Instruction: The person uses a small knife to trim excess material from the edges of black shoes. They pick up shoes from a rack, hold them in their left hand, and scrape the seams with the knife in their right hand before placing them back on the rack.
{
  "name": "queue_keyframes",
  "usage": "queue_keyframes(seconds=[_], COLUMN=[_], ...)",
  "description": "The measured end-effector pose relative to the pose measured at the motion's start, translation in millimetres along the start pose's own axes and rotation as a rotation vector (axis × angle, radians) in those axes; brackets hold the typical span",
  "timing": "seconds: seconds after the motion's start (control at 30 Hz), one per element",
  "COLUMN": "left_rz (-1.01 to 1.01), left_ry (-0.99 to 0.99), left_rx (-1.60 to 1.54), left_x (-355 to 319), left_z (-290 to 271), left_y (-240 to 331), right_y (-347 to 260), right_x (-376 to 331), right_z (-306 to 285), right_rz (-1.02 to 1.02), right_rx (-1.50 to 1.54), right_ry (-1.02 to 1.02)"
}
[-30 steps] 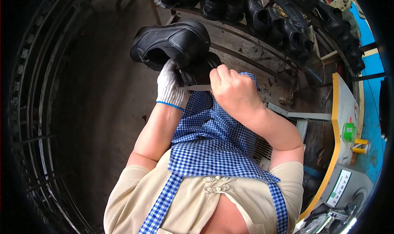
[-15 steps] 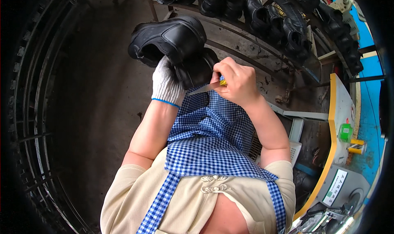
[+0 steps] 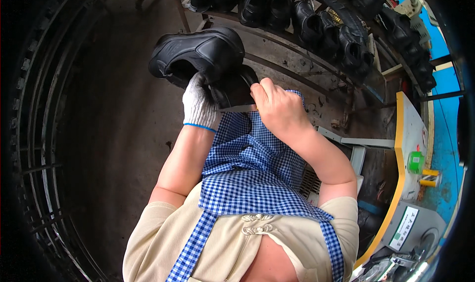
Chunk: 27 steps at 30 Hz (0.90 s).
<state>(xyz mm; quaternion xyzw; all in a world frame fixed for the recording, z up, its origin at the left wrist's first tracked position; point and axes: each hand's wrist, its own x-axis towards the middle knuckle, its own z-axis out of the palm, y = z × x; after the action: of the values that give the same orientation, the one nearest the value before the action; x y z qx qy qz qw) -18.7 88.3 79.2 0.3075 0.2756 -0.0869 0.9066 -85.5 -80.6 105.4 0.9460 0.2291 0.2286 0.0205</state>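
gloved left hand grips a pair of black shoes while the right holds a thin blade

nearest, across the lower middle of the frame, the person wears a cream shirt (image 3: 163, 232) under a blue-and-white checked apron (image 3: 257, 188). just above center, the right hand (image 3: 282, 106), bare, is closed around a thin metal blade (image 3: 237, 108), which points left along the near edge of the lower shoe (image 3: 230, 91); its handle is hidden in the fist. left of it, the left hand (image 3: 199, 104), in a white knit glove, is clenched on both shoes, its thumb at the opening of the upper shoe (image 3: 208, 49). that shoe lies on its side above the other, in the upper middle of the frame. at the right, a yellow-edged table (image 3: 413, 123) bears a green roll (image 3: 416, 161) and a yellow spool (image 3: 431, 177). farther off, along the top and upper right, more black shoes (image 3: 255, 10) stand on a metal rack (image 3: 292, 69). curved dark rails (image 3: 37, 148) fill the left rim.
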Motion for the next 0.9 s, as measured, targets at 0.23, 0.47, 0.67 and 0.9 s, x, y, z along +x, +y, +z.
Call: queue_keyframes(seconds=[0.23,0.47,0.67,0.9], left_rz=[0.192,0.228,0.247,0.18], left_ry=[-0.056,-0.067,-0.019,-0.06], left_rx=[0.019,0.016,0.154,0.005], left_x=[14,2,7,12], left_z=[6,12,1,-10], left_y=[23,28,21,17], right_y=[6,1,7,7], right_x=[-15,11,11,12], right_z=[16,9,20,31], right_rz=[-0.022,0.025,-0.092,-0.125], right_rx=[0.668,0.543,0.211,0.284], right_ry=[-0.352,0.269,0.313,0.387])
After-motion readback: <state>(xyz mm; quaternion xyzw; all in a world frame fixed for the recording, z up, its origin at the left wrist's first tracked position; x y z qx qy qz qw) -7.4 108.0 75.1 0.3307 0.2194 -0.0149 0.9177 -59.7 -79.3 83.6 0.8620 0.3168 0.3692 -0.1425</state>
